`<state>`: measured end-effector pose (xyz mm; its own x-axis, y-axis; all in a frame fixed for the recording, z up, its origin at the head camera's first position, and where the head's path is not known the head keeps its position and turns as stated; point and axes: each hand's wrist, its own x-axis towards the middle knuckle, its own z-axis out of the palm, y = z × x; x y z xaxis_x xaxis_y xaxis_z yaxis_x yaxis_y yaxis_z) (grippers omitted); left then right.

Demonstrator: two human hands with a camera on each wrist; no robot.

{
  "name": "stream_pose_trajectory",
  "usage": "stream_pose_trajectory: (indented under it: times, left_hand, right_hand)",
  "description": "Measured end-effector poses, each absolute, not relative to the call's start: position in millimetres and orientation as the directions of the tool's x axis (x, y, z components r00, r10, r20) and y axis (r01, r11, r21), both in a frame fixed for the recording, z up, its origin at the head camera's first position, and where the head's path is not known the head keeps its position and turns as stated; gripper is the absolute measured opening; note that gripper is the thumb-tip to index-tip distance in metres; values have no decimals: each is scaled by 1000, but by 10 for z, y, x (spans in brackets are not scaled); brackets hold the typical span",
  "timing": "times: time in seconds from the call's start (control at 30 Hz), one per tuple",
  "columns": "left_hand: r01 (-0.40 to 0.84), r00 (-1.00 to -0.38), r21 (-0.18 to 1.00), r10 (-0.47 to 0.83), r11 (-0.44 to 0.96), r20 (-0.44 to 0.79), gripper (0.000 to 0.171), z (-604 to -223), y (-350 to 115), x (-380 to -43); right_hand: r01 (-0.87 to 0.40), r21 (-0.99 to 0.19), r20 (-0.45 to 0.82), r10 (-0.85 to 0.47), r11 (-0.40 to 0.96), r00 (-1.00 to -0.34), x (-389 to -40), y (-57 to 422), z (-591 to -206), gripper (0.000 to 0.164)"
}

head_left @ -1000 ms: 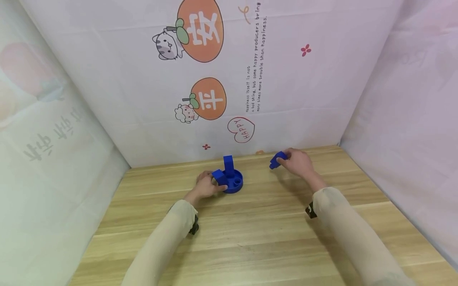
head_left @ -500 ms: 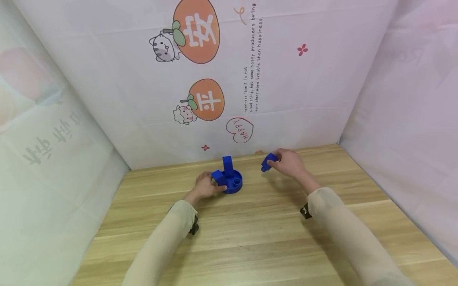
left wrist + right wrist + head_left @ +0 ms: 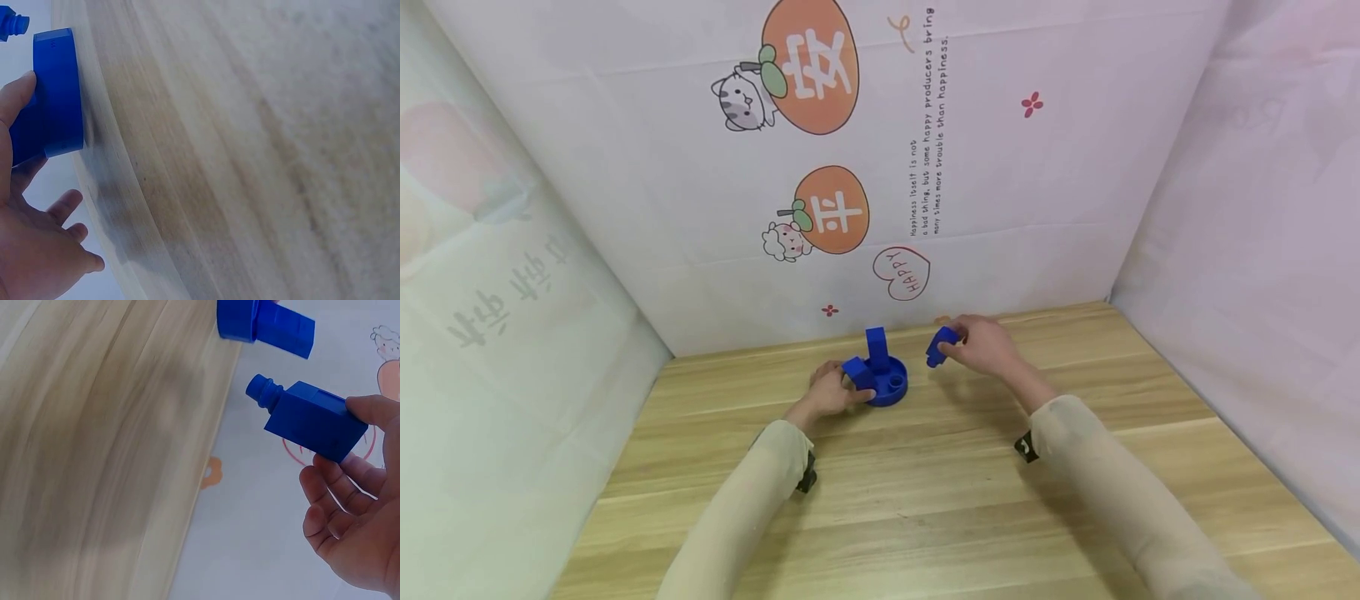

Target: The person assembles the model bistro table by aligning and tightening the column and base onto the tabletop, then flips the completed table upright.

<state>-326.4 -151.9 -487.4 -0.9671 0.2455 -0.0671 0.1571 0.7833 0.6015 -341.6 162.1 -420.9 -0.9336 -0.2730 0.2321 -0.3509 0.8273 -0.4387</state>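
Note:
A round blue base (image 3: 891, 398) with a raised rim rests on the table, also seen edge-on in the left wrist view. Two blue blocks stand up from it: one at the back (image 3: 877, 348) and one at the left (image 3: 858, 372). An open ring-shaped socket shows at its right side. My left hand (image 3: 831, 394) holds the base at its left, thumb on the side near me and fingers partly hidden behind the left block. My right hand (image 3: 988, 346) pinches a loose blue block (image 3: 315, 422) above the table, right of the base. The block's ridged round peg (image 3: 265, 392) points down and toward the base.
The wooden table (image 3: 917, 500) meets a white printed cloth wall (image 3: 985, 208) just behind the base. More cloth walls stand at the left and right. A small black device (image 3: 1026, 447) sits at the right wrist, another (image 3: 807, 475) at the left.
My right hand has carried the loose block leftward, closer to the base, and its peg has tipped further downward. The left hand and the base have stayed in place.

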Motion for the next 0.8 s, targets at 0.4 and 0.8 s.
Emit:
stream_pose_trajectory:
  times: [0.4,0.8]
  left_hand:
    - [150,-968,615,242,774,-69,76,-4907,-1529,-3282]
    - [80,-975,668,197,740,-101,76,-4885,-1487,-3267]
  right_hand:
    - [-424,-413,268,-338,806,-902,-3355,1384,-4205,34]
    - [-469,-377,251,-399,799,-882,-3290,1132,-4185,40]
